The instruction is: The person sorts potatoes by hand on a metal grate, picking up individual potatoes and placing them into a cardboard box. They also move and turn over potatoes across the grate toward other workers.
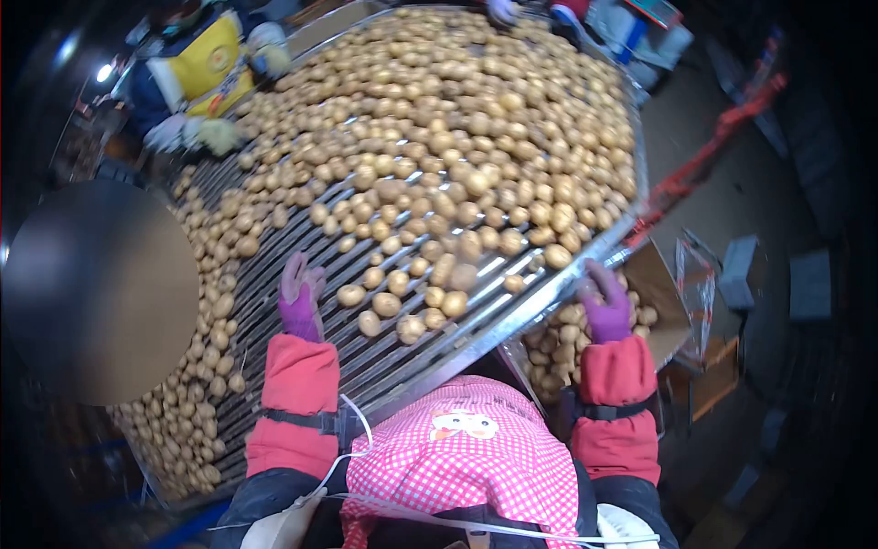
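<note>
My left hand (302, 297), in a purple glove, is over the slatted metal sorting table (302, 240), with its fingers apart and nothing in them. Just to its right on the slats lie several loose potatoes (387, 304). Beyond them, potatoes cover most of the table in a thick spread. My right hand (606, 302), gloved the same way, hovers by the table's metal rim (512, 322), fingers spread and holding nothing that I can see. Below that hand stands a cardboard box (660, 297) holding potatoes.
A dark round shape (101, 293) blocks the left side. At the upper left a person in a yellow apron (215, 64) has gloved hands by the potatoes. Another person's gloved hand (503, 11) shows at the far edge. Red wrapping (713, 137) runs along the right.
</note>
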A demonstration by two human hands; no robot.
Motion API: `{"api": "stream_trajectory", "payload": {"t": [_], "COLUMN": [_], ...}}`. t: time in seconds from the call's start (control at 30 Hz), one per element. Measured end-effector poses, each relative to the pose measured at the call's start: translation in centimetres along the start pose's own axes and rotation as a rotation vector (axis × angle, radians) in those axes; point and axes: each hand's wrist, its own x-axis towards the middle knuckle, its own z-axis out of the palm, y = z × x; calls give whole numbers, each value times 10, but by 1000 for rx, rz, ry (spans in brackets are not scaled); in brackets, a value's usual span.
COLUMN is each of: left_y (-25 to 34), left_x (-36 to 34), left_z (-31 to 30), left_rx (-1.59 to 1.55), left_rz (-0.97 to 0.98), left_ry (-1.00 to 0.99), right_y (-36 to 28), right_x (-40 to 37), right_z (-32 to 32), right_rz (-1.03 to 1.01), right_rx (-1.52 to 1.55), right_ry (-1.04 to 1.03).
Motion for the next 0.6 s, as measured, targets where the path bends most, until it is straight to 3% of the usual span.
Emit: {"api": "stream_trajectory", "payload": {"t": [0.03, 0.07, 0.1, 0.17, 0.2, 0.3, 0.37, 0.4, 0.43, 0.5, 0.57, 0.6], "left_y": [-4, -2, 0, 3, 6, 25, 25, 9, 20, 54, 29, 22], "left_x": [-5, -14, -24, -50, -63, -102, -138, -159, -179, -210, -246, -260], "left_z": [-29, -52, -73, -106, -121, -143, -169, -197, -197, -182, -213, -227], "left_rx": [-3, 5, 13, 21, 21, 34, 25, -43, -14, 35, 180, 80], "left_rz": [13, 2, -10, -34, -48, -48, -17, 66, -2, -132, 35, 178], "left_ry": [62, 145, 228, 386, 458, 651, 762, 775, 829, 966, 1097, 1071], "right_y": [-49, -49, -93, -135, -126, -97, -118, -85, -102, -89, -74, -75], "right_x": [7, 22, 22, -10, -27, -30, -4, 13, 39, 80, 115, 122], "right_z": [35, 81, 108, 164, 200, 273, 248, 261, 243, 235, 235, 235], "right_rz": [-69, -495, -649, -895, -1108, -1112, -1232, -1247, -1028, -970, -913, -892], "right_rx": [185, 144, 21, -349, -407, -513, -380, -483, -714, -821, -940, -987], "right_ry": [-253, -481, -814, -925, -854, -1079, -1018, -1007, -1211, -1077, -912, -850]}}
